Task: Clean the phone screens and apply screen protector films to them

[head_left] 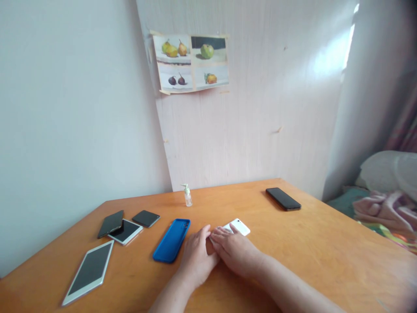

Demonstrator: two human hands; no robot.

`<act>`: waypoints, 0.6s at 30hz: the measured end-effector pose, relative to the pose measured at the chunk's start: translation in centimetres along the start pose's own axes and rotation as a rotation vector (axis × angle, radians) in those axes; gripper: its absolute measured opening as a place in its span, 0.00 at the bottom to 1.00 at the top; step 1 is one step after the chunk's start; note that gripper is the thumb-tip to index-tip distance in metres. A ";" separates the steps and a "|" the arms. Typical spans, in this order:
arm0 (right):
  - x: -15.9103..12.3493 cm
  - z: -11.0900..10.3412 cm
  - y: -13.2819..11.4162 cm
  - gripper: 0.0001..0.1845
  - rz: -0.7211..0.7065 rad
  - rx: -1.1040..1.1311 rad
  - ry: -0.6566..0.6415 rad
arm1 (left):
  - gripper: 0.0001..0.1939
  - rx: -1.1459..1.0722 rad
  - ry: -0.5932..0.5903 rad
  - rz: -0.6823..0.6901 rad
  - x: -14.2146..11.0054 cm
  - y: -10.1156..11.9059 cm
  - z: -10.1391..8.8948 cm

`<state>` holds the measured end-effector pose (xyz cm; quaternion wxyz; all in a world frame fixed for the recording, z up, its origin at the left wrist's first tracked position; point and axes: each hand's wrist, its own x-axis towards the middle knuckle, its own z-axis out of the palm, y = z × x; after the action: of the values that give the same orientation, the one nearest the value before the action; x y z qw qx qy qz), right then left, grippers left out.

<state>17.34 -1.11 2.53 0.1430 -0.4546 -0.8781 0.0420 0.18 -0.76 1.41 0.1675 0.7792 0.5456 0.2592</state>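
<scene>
A white smartphone [241,227] lies back up on the wooden table, its camera at the far right corner. My right hand [235,248] rests over its near part with the fingers stretched out flat. Whether anything is beneath the palm is hidden. At the phone's near left end is my left hand [198,255], fingers extended and thumb apart, close against my right fingertips. Just left of that hand, a blue phone case [172,241] lies with its hollow side up.
On the left lie a large white phone [89,270], a smaller white one [126,231], a dark phone [111,223] leaning on it, and a black device [146,218]. A pump bottle [187,197] stands at the back. Another black phone [283,198] lies at the right.
</scene>
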 end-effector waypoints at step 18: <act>0.5 0.3 1.8 0.25 0.281 0.025 0.000 | 0.36 -0.002 0.018 -0.001 -0.1 0.0 0.1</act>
<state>18.42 0.37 1.93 0.1413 -0.5711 -0.8054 0.0724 0.20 -0.82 1.32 0.1634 0.7764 0.5471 0.2668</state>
